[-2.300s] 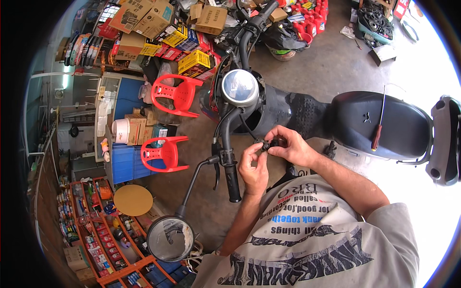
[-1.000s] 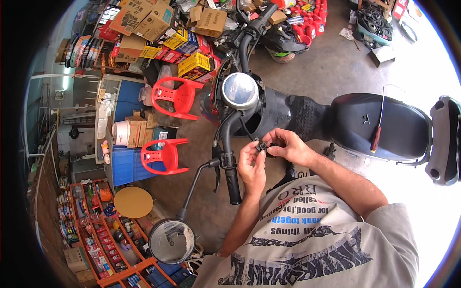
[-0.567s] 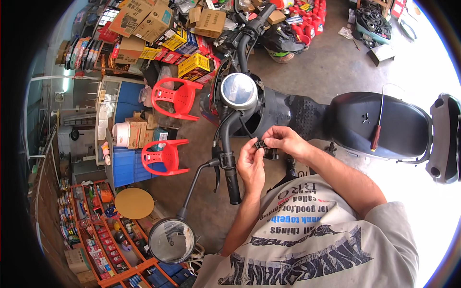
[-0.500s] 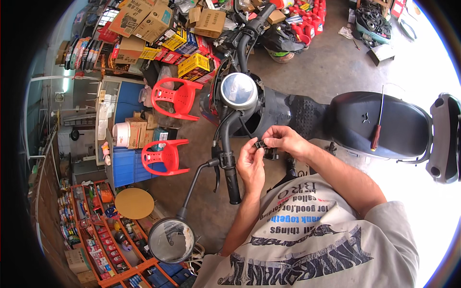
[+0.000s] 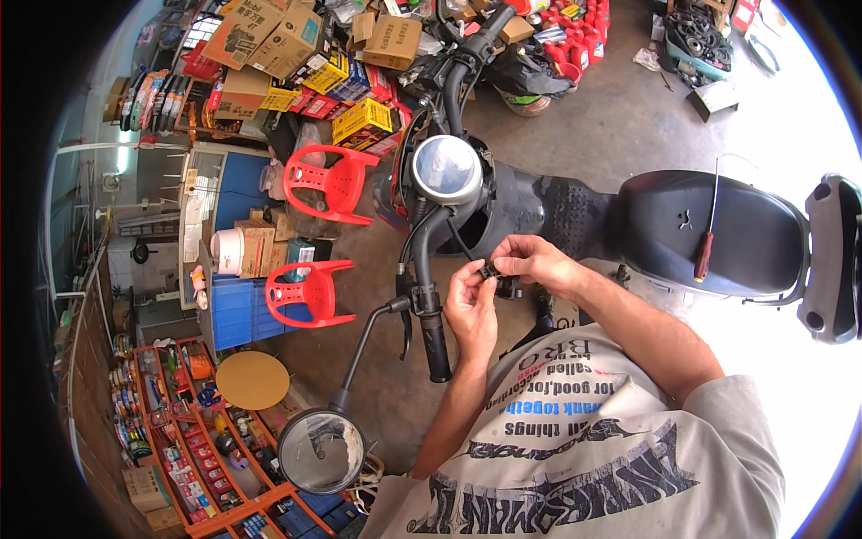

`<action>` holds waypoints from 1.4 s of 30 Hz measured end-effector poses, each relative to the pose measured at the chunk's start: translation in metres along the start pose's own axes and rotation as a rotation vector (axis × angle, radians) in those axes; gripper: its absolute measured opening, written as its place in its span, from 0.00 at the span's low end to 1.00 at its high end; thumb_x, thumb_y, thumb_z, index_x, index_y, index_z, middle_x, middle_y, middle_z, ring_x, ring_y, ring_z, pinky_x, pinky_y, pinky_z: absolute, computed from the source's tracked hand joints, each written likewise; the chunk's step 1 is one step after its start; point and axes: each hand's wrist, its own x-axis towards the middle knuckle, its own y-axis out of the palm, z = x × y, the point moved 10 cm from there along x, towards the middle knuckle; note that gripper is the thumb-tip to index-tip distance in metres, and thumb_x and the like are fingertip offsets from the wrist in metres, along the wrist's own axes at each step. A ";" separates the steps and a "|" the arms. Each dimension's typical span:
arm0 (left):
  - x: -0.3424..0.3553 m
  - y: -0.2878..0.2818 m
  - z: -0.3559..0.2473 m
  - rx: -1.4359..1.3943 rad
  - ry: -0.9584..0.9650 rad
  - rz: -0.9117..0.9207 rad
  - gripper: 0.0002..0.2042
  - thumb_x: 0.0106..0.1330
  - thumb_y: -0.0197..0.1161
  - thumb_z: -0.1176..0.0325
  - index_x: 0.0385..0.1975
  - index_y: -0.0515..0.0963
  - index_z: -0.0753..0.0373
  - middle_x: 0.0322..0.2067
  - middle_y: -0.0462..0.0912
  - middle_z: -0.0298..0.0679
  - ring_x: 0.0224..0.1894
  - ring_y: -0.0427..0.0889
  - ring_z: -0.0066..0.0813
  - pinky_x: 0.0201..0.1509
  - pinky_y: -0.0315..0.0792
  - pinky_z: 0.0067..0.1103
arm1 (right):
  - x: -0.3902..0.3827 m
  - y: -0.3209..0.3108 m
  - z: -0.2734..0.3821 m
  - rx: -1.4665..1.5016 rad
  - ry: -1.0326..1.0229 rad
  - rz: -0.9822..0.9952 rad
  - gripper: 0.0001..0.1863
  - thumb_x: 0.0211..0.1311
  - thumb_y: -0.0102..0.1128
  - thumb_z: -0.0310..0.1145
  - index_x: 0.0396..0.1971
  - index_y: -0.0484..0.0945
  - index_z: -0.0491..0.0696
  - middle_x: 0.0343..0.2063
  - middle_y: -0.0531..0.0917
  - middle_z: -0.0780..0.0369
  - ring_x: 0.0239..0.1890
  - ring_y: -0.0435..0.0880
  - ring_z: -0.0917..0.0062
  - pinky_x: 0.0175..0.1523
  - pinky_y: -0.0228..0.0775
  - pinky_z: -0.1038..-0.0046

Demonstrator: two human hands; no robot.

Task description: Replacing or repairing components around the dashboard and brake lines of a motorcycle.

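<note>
Beside the motorcycle's left handlebar (image 5: pixel 422 260), both hands meet over a small black part (image 5: pixel 488 269) with a dark cable running up from it to the handlebar area. My left hand (image 5: pixel 471 310) pinches it between thumb and fingertips. From the other side my right hand (image 5: pixel 534 265) grips it, thumb and forefinger pressed together. Fingers cover much of the part, so its exact kind cannot be made out. Just below the right fingers another black piece (image 5: pixel 510 288) shows. The round speedometer (image 5: pixel 446 169) sits above the hands.
A screwdriver (image 5: pixel 707 242) lies on the black seat (image 5: pixel 646 216). The round mirror (image 5: pixel 321 451) sticks out at lower left. Two red plastic chairs (image 5: pixel 337 184) stand left of the handlebar. Stacked cartons (image 5: pixel 287 40) fill the far left, and an orange parts rack (image 5: pixel 184 440) stands near left.
Both hands keep hold of the small black part and have shifted only very slightly. Nothing else visibly moves.
</note>
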 end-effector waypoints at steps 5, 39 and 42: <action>-0.002 0.003 -0.007 0.076 0.094 0.021 0.14 0.63 0.60 0.82 0.48 0.73 0.66 0.33 0.79 0.34 0.24 0.69 0.09 0.22 0.61 0.10 | 0.001 0.000 0.004 -0.085 -0.112 0.033 0.08 0.62 0.62 0.30 0.39 0.76 0.45 0.31 0.78 0.69 0.34 0.73 0.87 0.40 0.67 0.82; -0.014 0.006 -0.006 -0.167 0.073 0.080 0.18 0.62 0.60 0.84 0.51 0.66 0.65 0.48 0.77 0.45 0.43 0.79 0.23 0.42 0.80 0.19 | -0.031 -0.006 0.019 -0.462 -0.386 -0.252 0.05 0.59 0.61 0.25 0.33 0.74 0.43 0.21 0.77 0.64 0.23 0.71 0.83 0.30 0.67 0.76; -0.015 0.006 -0.003 -0.153 0.074 0.084 0.18 0.62 0.60 0.84 0.50 0.65 0.64 0.48 0.77 0.47 0.43 0.79 0.24 0.42 0.80 0.18 | -0.032 -0.006 0.019 -0.459 -0.414 -0.247 0.05 0.59 0.61 0.24 0.33 0.74 0.43 0.21 0.77 0.64 0.23 0.72 0.83 0.30 0.66 0.75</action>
